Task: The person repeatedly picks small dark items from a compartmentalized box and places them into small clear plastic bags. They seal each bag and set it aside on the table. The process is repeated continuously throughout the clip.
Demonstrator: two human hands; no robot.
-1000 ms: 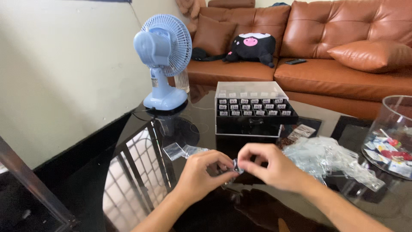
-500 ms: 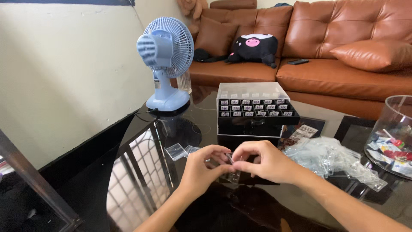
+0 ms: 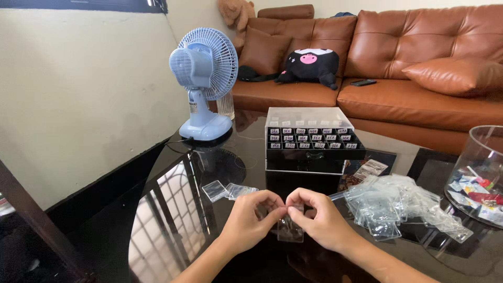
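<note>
Head view, near to far. Both my hands meet at the near edge of the black glass table (image 3: 173, 220), which is glossy and mirrors a window grid. My left hand (image 3: 250, 222) and my right hand (image 3: 320, 219) have their fingertips pinched together on the top edge of a small clear plastic bag (image 3: 291, 230); the flat, soft, rectangular bag hangs between them just above the glass. What it contains is too small to tell.

Just left of my left hand, two more small flat clear bags (image 3: 229, 190) lie on the table. To the right of my right hand sits a loose, crinkled heap of the same bags (image 3: 398, 207). At the far right edge stands a round clear tub (image 3: 479, 173) with smooth walls and coloured bits inside.

Behind my hands is a black box of small compartments (image 3: 313, 140) in tidy rows, its clear lid hazy. Further left stands a pale blue plastic fan (image 3: 203, 84) with a round grille. Beyond is a brown leather sofa (image 3: 419, 78), smooth and tufted, bearing a black plush toy (image 3: 310, 64).
</note>
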